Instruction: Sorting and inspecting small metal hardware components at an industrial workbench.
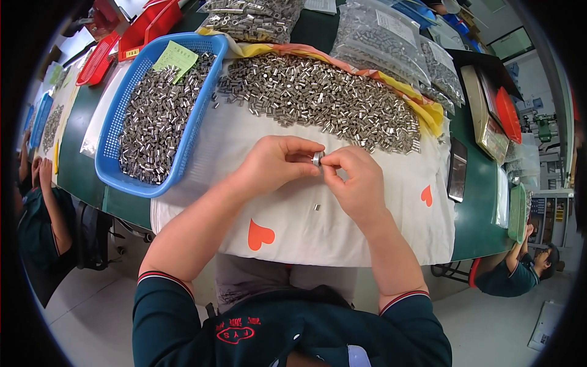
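In front of me, over the white cloth [391, 226], my left hand [276, 164] pinches a small round metal piece [317, 159] between thumb and fingers. The thumb and forefinger of my right hand [354, 177] are closed at that piece's right side. Whether they also hold a tiny part of their own is hidden. One short metal cylinder [317, 207] lies alone on the cloth below my hands. Beyond them spreads a wide heap of similar shiny cylinders [318, 101]. To the left, a blue perforated basket [107, 156] contains many more, with a yellow-green paper slip [176, 59] on top.
Clear plastic bags of metal parts [379, 43] stand behind the heap, where the cloth's yellow-orange edge [431, 116] is bunched up. A dark phone [457, 170] lies at the right on the green table [480, 223]. Red bins [147, 27] sit far left. Other people work at both sides.
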Demonstrator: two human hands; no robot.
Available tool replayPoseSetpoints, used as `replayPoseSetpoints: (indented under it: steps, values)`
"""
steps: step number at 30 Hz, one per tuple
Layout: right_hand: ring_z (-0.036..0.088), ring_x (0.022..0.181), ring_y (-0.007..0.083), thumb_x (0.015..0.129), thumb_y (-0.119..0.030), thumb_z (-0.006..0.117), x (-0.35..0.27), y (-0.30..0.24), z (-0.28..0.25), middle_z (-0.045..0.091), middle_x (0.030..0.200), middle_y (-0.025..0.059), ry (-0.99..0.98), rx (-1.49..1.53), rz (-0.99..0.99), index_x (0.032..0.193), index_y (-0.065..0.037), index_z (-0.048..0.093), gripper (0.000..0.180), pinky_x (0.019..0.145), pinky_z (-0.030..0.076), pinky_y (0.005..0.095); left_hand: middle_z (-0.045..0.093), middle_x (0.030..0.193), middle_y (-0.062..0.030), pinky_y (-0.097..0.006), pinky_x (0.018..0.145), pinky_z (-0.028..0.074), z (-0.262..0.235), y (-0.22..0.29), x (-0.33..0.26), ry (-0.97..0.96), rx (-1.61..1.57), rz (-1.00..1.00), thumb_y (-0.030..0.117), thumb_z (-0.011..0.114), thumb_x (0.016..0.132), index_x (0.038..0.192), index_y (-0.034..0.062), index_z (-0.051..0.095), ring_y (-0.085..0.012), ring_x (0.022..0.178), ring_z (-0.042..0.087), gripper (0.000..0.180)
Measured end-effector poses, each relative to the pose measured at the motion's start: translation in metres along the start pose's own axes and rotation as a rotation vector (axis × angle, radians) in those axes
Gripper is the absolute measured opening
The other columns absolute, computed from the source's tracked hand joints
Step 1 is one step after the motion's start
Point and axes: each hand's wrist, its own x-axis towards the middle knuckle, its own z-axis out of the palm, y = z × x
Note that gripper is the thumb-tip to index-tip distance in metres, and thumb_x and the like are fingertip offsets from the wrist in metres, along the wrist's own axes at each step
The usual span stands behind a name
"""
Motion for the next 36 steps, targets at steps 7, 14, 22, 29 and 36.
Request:
replayPoseSetpoints:
  steps: [7,14,22,29,36]
  values:
    - [0.055,0.067,0.0101,0.07,-0.002,0.064,0.005,0.007,-0.018,0.061,0.074,0.002,-0.261,0.321,0.329,0.077,-0.002,0.06,0.008,0.062,0.043,0.0241,0.062,0.091,-0.0067,-0.023,0.075,0.048,0.003,0.002,-0.001,-0.033,-0.016,-0.033,0.001,0.066,0.073,0.107,-0.002,0.057,-0.0094,0.081,0.058,0.036]
    - [0.051,0.065,0.0074,0.073,-0.005,0.062,0.01,0.034,-0.024,0.059,0.075,0.0012,-0.168,0.202,0.414,0.085,-0.002,0.062,0.013,0.063,0.043,0.0219,0.063,0.09,-0.0064,-0.024,0.075,0.047,0.011,0.006,-0.006,-0.058,0.151,0.024,0.002,0.066,0.073,0.106,0.0002,0.057,-0.0097,0.082,0.058,0.034]
    - [0.052,0.08,0.0241,0.07,-0.008,0.062,0.017,0.041,0.003,0.056,0.077,0.0059,0.023,-0.402,0.062,0.078,-0.008,0.063,0.009,0.074,0.042,0.0358,0.062,0.083,-0.0029,-0.023,0.072,0.047,0.011,0.008,-0.009,-0.079,0.279,0.081,0.001,0.066,0.072,0.103,0.0021,0.059,-0.0071,0.077,0.056,0.032]
    - [0.052,0.079,0.0229,0.071,-0.011,0.061,0.013,0.038,-0.003,0.055,0.077,0.0047,-0.099,-0.39,0.048,0.076,-0.009,0.063,0.006,0.073,0.041,0.0343,0.064,0.085,-0.0076,-0.025,0.071,0.048,0.017,0.011,-0.01,-0.158,0.315,0.151,0.006,0.067,0.071,0.103,0.003,0.059,-0.0116,0.076,0.059,0.033]
    - [0.055,0.071,0.0171,0.072,-0.008,0.059,0.008,0.02,-0.012,0.059,0.074,0.0046,-0.123,-0.02,0.254,0.077,-0.005,0.061,0.006,0.068,0.043,0.0283,0.062,0.089,-0.0038,-0.024,0.073,0.048,0.01,0.011,-0.013,-0.312,0.255,0.122,0.004,0.067,0.072,0.104,0.0027,0.058,-0.0092,0.081,0.058,0.033]
